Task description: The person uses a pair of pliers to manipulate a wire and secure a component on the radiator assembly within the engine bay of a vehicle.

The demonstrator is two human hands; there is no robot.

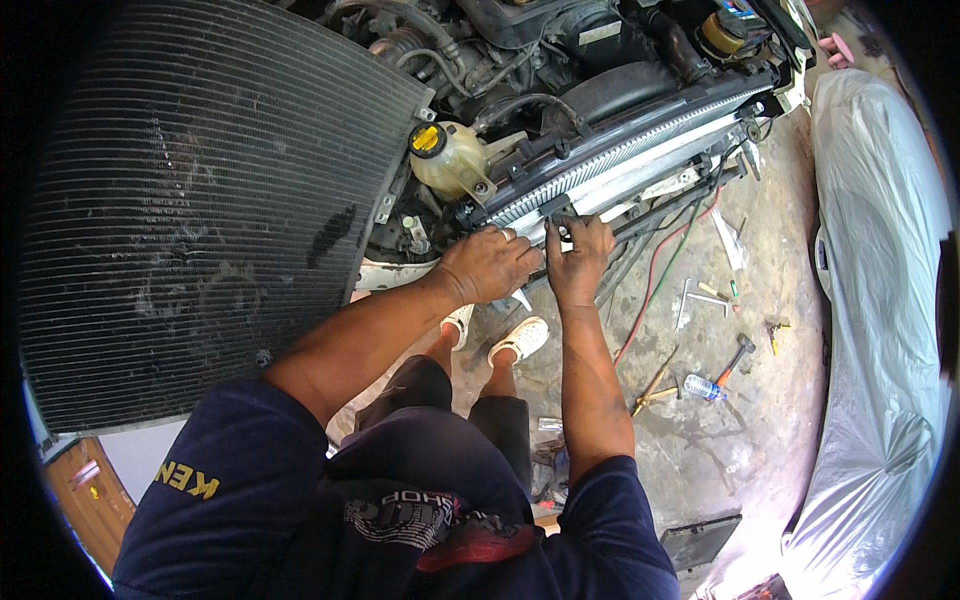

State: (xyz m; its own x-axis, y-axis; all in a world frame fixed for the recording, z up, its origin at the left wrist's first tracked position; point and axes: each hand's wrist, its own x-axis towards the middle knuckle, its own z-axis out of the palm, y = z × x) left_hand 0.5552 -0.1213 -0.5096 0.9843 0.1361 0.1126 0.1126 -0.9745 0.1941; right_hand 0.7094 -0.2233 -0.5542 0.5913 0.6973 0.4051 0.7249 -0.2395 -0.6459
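Observation:
Both hands are at the front of a silver-finned radiator [610, 178] mounted across the car's open engine bay. My left hand [487, 265] is closed near the radiator's left end, its fingers curled at the lower edge; whatever they grip is hidden. Just to its right, my right hand [580, 258] pinches around a small black piece [556, 206] against the radiator's front face. A whitish coolant reservoir [455, 172] with a black and yellow cap sits beyond my left hand.
A large black finned panel [200, 210] stands close on the left. Red and green hoses [650, 285] trail down to the concrete floor. A hammer [738, 358], a plastic bottle [703, 387] and several tools lie at right, beside a long plastic-wrapped part [875, 260].

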